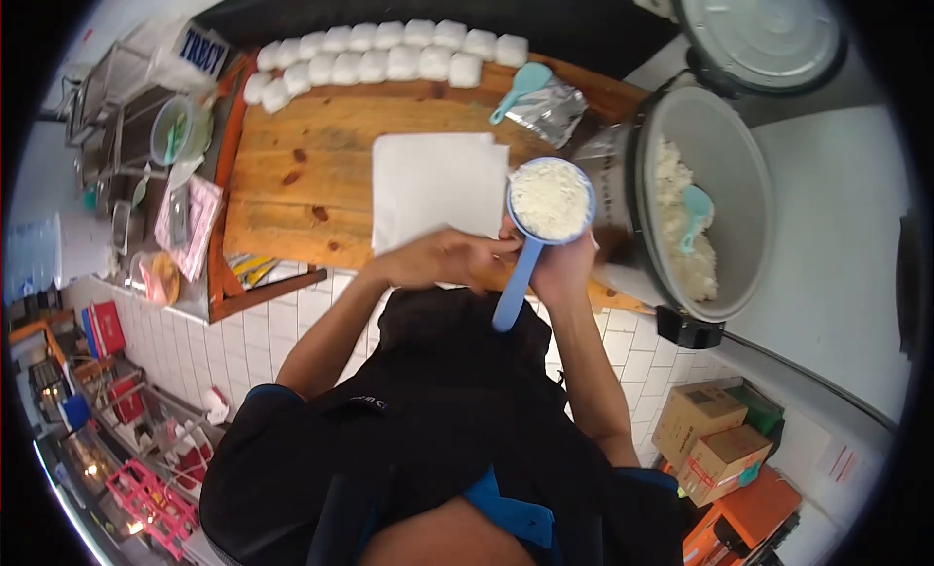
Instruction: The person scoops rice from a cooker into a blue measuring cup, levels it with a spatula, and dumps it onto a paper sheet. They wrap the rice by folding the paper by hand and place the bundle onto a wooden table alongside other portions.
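Observation:
My right hand (564,272) is wrapped round the underside of a blue long-handled scoop (522,279), whose bowl is heaped with white rice (551,200). The scoop's handle slants down toward my body. From the left, my left hand (443,258) reaches toward the scoop, slightly blurred, its fingers stretched out and their tips right beside the bowl. Just beyond my left hand, white paper sheets (433,186) lie on the wooden table (292,186).
A large open rice cooker (744,216) on the right holds rice and a teal scoop (695,208). Two rows of white wrapped parcels (404,62) line the table's back. Nearby, a teal paddle (525,82) rests by a silver packet (555,113). Cardboard boxes (699,420) stand lower right.

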The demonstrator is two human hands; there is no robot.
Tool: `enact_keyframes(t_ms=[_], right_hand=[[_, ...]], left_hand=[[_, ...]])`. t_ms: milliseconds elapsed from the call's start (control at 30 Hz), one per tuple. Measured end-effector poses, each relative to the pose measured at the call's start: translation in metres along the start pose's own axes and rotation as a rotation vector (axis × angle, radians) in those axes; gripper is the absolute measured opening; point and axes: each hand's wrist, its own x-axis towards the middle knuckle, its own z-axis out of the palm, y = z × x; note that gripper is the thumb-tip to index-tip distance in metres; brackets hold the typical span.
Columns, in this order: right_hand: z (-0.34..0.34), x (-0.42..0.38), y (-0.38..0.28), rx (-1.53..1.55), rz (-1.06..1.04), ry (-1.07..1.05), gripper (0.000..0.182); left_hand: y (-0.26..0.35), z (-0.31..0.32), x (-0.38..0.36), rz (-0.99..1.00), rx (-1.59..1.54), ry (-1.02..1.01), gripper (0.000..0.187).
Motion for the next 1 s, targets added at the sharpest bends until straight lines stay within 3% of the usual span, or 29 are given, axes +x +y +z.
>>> enact_keyframes(t_ms=[33, 67, 100, 133, 200, 233, 267, 333, 433, 633, 767, 833, 900, 1000], right_hand=[[-0.009, 0.019, 0.020, 0.035, 0.023, -0.003, 0.062], [-0.020, 0.042, 0.041, 0.067, 0.042, -0.010, 0.058], [-0.048, 0.072, 0.069, -0.052, -0.022, -0.009, 0.054], [-0.067, 0.100, 0.091, -0.173, -0.087, -0.019, 0.050], [-0.038, 0.127, 0.130, -1.019, -0.635, 0.146, 0.043], [-0.025, 0.132, 0.148, -1.306, -0.886, 0.120, 0.038], [-0.032, 0.143, 0.168, -1.705, -0.947, 0.064, 0.040], [-0.042, 0.154, 0.194, -1.846, -1.017, 0.007, 0.045], [-0.044, 0.158, 0.183, -1.871, -0.865, -0.059, 0.053], [-0.041, 0.151, 0.190, -1.861, -0.916, 0.156, 0.058], [-0.038, 0.157, 0.165, -1.850, -0.748, 0.032, 0.057], [-0.041, 0.162, 0.145, -1.643, -0.874, 0.242, 0.050], [-0.059, 0.179, 0.109, -1.737, -0.797, 0.680, 0.043], [-0.090, 0.199, 0.078, -1.618, -0.836, 0.845, 0.037]], left_hand=[[-0.040, -0.063, -0.011, 0.145, 0.401, 0.018, 0.034], [-0.062, -0.090, -0.021, 0.034, 0.489, 0.432, 0.041], [-0.087, -0.115, -0.025, -0.034, 0.978, 0.804, 0.050], [-0.113, -0.148, -0.032, 0.155, 1.270, 0.862, 0.073], [-0.121, -0.160, -0.036, -0.246, 1.482, 0.840, 0.099], [-0.124, -0.167, -0.038, -0.259, 1.469, 0.850, 0.099], [-0.127, -0.171, -0.042, -0.266, 1.441, 0.810, 0.105], [-0.135, -0.170, -0.050, -0.294, 1.412, 0.742, 0.110], [-0.132, -0.171, -0.046, -0.272, 1.442, 0.785, 0.116], [-0.135, -0.176, -0.048, -0.309, 1.427, 0.753, 0.117], [-0.139, -0.180, -0.048, -0.253, 1.410, 0.744, 0.118], [-0.143, -0.183, -0.046, -0.299, 1.401, 0.750, 0.118], [-0.142, -0.180, -0.047, -0.316, 1.401, 0.755, 0.118], [-0.130, -0.175, -0.046, -0.338, 1.407, 0.743, 0.117]])
